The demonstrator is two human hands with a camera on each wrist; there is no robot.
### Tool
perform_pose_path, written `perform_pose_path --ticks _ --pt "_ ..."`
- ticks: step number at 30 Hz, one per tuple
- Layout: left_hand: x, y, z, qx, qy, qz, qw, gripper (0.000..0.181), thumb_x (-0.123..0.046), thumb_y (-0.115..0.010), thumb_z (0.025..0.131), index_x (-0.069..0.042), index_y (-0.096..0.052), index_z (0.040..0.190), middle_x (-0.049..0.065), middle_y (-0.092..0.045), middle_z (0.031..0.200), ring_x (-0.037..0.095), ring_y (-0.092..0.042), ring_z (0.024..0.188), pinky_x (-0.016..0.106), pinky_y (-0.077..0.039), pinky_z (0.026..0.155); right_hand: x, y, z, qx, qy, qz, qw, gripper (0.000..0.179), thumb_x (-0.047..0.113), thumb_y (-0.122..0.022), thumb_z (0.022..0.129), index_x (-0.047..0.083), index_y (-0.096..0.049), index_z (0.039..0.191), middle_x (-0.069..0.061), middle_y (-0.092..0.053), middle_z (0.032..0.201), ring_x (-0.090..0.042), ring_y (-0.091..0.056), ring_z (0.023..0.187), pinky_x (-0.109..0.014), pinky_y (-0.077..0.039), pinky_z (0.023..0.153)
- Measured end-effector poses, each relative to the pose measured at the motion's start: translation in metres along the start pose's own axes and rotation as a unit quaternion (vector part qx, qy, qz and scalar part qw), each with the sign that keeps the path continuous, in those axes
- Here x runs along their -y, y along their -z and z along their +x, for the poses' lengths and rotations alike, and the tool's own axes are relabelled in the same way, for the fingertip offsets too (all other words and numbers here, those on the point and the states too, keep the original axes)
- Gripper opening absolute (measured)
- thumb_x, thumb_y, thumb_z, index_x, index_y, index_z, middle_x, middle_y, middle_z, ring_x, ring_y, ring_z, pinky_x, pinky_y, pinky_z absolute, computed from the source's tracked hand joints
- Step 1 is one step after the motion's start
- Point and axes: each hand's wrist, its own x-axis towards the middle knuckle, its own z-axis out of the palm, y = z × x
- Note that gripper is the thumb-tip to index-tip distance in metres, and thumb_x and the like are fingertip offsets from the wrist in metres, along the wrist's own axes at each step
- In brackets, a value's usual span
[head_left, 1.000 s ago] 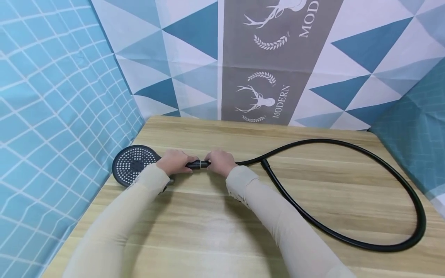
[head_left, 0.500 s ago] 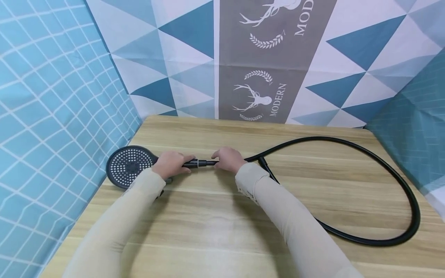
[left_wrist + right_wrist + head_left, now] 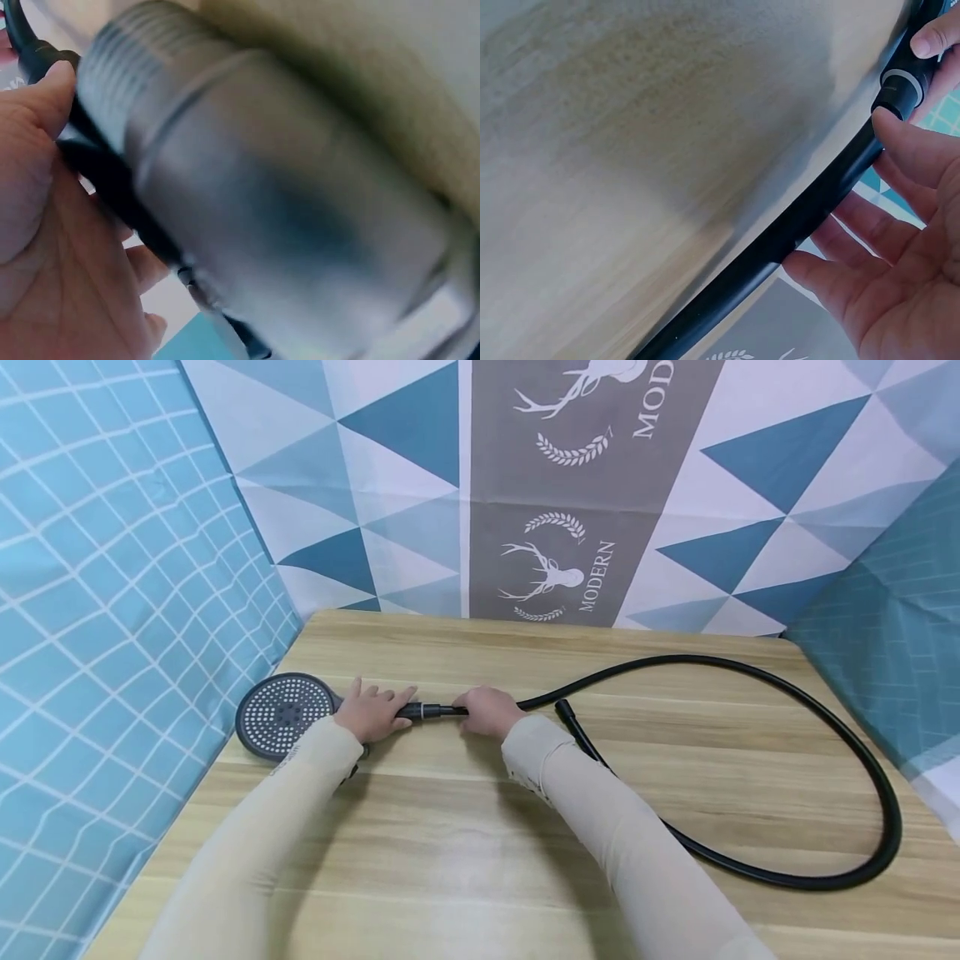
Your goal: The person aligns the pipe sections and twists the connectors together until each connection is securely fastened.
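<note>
A black shower head (image 3: 288, 714) lies at the table's left, its round dotted face up. My left hand (image 3: 371, 714) holds its handle (image 3: 408, 711), with the thumb on the near side and several fingers spread on the far side. The handle's end, with a pale ring (image 3: 904, 73), meets the connector (image 3: 897, 97) of a black hose (image 3: 780, 240). My right hand (image 3: 487, 712) pinches the hose just behind that connector, thumb against fingertips, the other fingers loosely along it. Large in the left wrist view, a grey metallic cylinder (image 3: 285, 202) with a threaded end lies beside the handle.
The hose loop (image 3: 892, 810) spreads over the right side of the wooden table (image 3: 450, 860). Its free end (image 3: 565, 709) lies near my right wrist. A blue tiled sheet (image 3: 112, 610) stands along the left edge, and a patterned sheet (image 3: 405, 460) hangs behind.
My right hand slid right along the hose, then back a little toward the connector. My left hand's fingers have lifted and spread on the handle. The free hose end shows more plainly now.
</note>
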Motion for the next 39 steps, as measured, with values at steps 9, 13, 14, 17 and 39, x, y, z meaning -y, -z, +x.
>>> perform_pose_path --ticks 9,13,14,17,39 --pt "0.005 0.001 0.004 0.034 0.006 -0.054 0.9980 0.060 -0.038 -0.044 0.103 -0.012 -0.027 0.154 0.025 -0.039 0.148 0.045 -0.031 0.138 0.066 -0.016 0.110 0.001 0.005 0.000 0.002 -0.006 -0.006 1.0000 0.041 0.022 -0.064 0.094 0.015 -0.059 0.135 -0.003 -0.056 0.139 -0.024 -0.049 0.131 -0.044 -0.043 0.103" --pt "0.007 0.004 0.004 0.019 0.000 -0.053 0.9984 0.058 -0.039 -0.047 0.101 -0.011 -0.034 0.151 0.024 -0.040 0.148 0.045 -0.032 0.138 0.065 -0.014 0.111 -0.001 0.011 -0.006 -0.004 -0.026 -0.022 0.9994 0.043 0.026 -0.062 0.096 0.020 -0.056 0.138 -0.001 -0.055 0.140 -0.024 -0.051 0.128 -0.046 -0.049 0.093" --pt "0.007 0.005 0.003 0.013 -0.002 -0.046 0.9988 0.058 -0.039 -0.049 0.101 -0.011 -0.036 0.150 0.024 -0.041 0.147 0.046 -0.033 0.137 0.065 -0.015 0.111 -0.002 0.013 -0.007 -0.008 -0.033 -0.027 0.9990 0.043 0.026 -0.061 0.096 0.020 -0.055 0.138 -0.001 -0.055 0.140 -0.024 -0.052 0.128 -0.046 -0.050 0.091" --pt "0.009 0.007 -0.001 -0.007 -0.009 -0.022 0.9997 0.056 -0.038 -0.053 0.100 -0.011 -0.041 0.147 0.022 -0.045 0.145 0.045 -0.037 0.135 0.065 -0.017 0.111 -0.007 0.017 -0.014 -0.021 -0.059 -0.043 0.9971 0.043 0.025 -0.058 0.097 0.020 -0.054 0.140 -0.002 -0.056 0.139 -0.025 -0.054 0.125 -0.049 -0.051 0.087" --pt "0.025 0.012 -0.042 -0.221 -0.074 0.020 0.9721 0.029 -0.024 -0.064 0.094 -0.009 -0.069 0.118 0.016 -0.068 0.116 0.037 -0.060 0.110 0.057 -0.040 0.098 -0.108 0.028 -0.079 -0.153 -0.102 0.020 0.9827 0.049 0.024 -0.059 0.095 0.008 -0.051 0.140 -0.017 -0.055 0.138 -0.029 -0.066 0.097 -0.039 -0.049 0.057"
